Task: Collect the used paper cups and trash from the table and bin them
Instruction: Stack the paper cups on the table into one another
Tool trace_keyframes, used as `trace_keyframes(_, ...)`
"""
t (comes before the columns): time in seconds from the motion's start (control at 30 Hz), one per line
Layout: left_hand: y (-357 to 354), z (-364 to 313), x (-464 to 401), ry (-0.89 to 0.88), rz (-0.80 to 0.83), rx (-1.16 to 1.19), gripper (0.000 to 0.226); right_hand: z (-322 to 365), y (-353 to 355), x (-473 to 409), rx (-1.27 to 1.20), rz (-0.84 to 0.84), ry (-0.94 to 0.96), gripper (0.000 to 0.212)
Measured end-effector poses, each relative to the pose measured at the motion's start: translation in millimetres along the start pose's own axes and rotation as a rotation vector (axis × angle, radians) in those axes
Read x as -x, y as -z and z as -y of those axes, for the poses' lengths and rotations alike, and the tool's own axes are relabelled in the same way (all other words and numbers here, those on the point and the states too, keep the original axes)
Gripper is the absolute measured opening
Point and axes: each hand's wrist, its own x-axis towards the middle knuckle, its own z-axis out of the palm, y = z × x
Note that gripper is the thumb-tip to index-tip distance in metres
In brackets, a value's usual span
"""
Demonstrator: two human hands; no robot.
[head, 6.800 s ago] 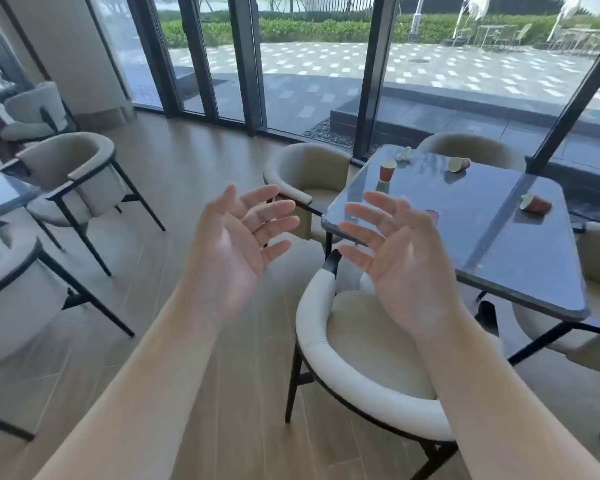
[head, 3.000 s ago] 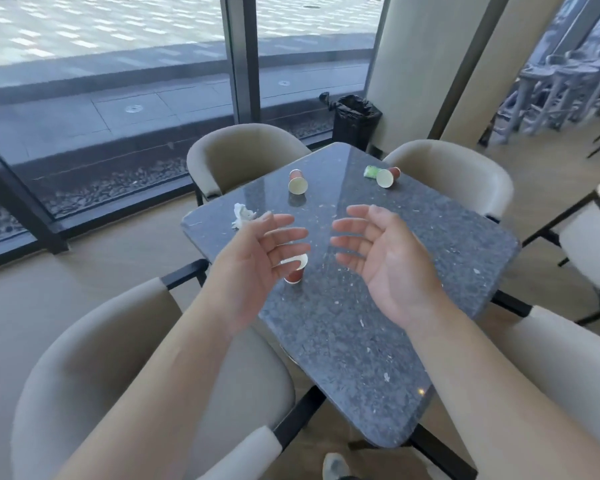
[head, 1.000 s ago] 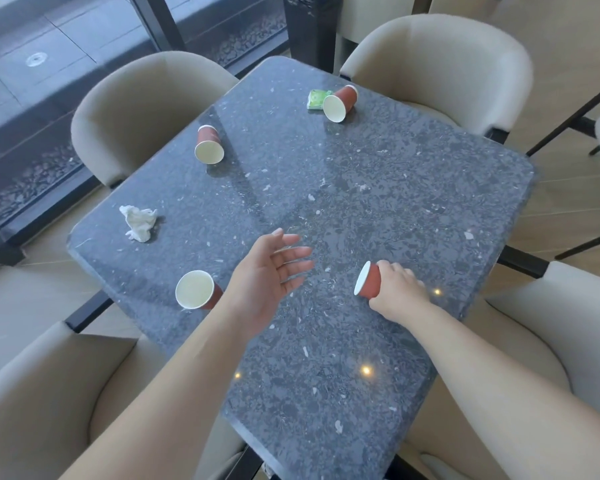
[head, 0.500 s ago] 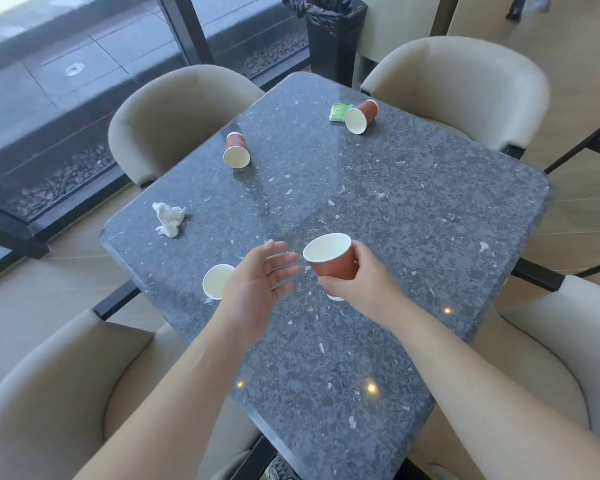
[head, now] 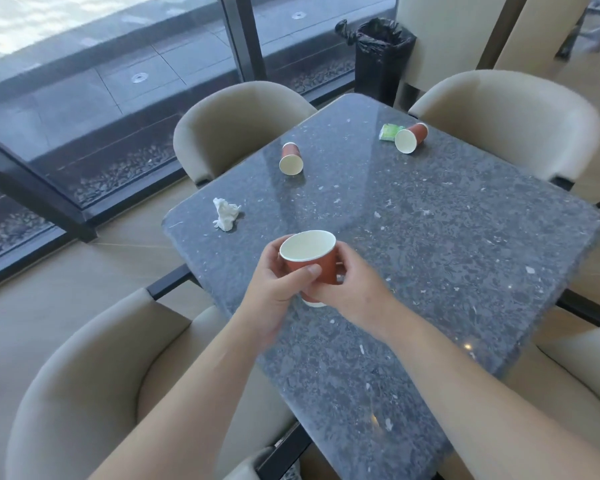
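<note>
We hold an upright red-brown paper cup with a white inside point(head: 309, 258) above the near-left part of the dark speckled stone table point(head: 447, 254); its mouth faces up and we see nothing in it. A bit of white shows below our hands, under the cup; we cannot tell what it is.

Our left hand point(head: 278, 289) wraps the cup from the left, thumb laid across the front wall and fingers curled behind it. Our right hand point(head: 354, 289) closes around the cup's lower right side, fingers tucked beneath and behind. Both forearms reach in from the bottom edge and meet at the cup.

On the table, a second red-brown paper cup point(head: 290, 159) lies on its side near the far-left edge, its open white mouth turned toward us, with nothing visible inside. A third red-brown paper cup point(head: 410, 137) lies tipped near the far corner, mouth toward us, touching or just beside a small green packet point(head: 390, 132). A crumpled white paper napkin point(head: 226, 214) sits near the left edge, well apart from the cups.

Beyond the far corner, by the glass wall, stands a black bin lined with a black plastic bag point(head: 381, 60); we cannot see its contents. Beige padded armchairs point(head: 236, 123) ring the table.
</note>
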Motion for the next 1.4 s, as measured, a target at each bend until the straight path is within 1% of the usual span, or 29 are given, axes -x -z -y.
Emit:
trace_keyframes(0.23,45,-6,10,-0.006,-0.007,0.001,0.071,2,-34,-6,0.026,0.088,-0.003,0.055)
trace_keyframes(0.37,66,-4,13,-0.010,-0.057,0.026,0.074,-4,-45,-12,0.003,0.146,-0.003,0.053)
trace_keyframes(0.43,77,-3,12,-0.017,-0.100,0.033,0.076,-12,-48,-16,0.011,0.148,-0.041,0.055)
trace_keyframes(0.5,90,-2,11,-0.025,-0.156,0.051,0.078,-21,-51,-20,0.017,0.126,-0.083,0.052)
trace_keyframes(0.63,112,2,4,-0.029,-0.207,0.048,0.067,-36,-59,-32,0.053,0.066,-0.127,0.045)
trace_keyframes(0.8,127,5,-6,-0.032,-0.187,0.029,0.043,-51,-68,-50,0.152,-0.017,-0.144,0.042)
trace_keyframes(0.83,129,5,-8,-0.034,-0.183,0.024,0.042,-55,-70,-54,0.182,-0.027,-0.148,0.043)
trace_keyframes(0.9,132,5,-11,-0.035,-0.186,0.021,0.046,-62,-72,-61,0.264,-0.045,-0.149,0.047)
trace_keyframes(1.0,139,6,-16,-0.027,-0.196,0.024,0.050,-75,-74,-72,0.454,-0.056,-0.103,0.056)
trace_keyframes(1.07,144,6,-19,-0.016,-0.209,0.029,0.058,-85,-76,-78,0.530,-0.049,-0.074,0.066)
trace_keyframes(1.17,150,7,-23,0.001,-0.224,0.039,0.072,-98,-77,-89,0.662,-0.016,-0.081,0.080)
trace_keyframes(1.23,154,9,-24,0.014,-0.226,0.033,0.071,-105,-79,-95,0.731,0.014,-0.091,0.085)
trace_keyframes(1.33,159,13,-27,0.029,-0.218,0.010,0.062,-112,-85,-105,0.790,0.048,-0.072,0.089)
trace_keyframes(1.4,161,15,-29,0.040,-0.225,0.012,0.063,-116,-90,-112,0.839,0.070,-0.063,0.091)
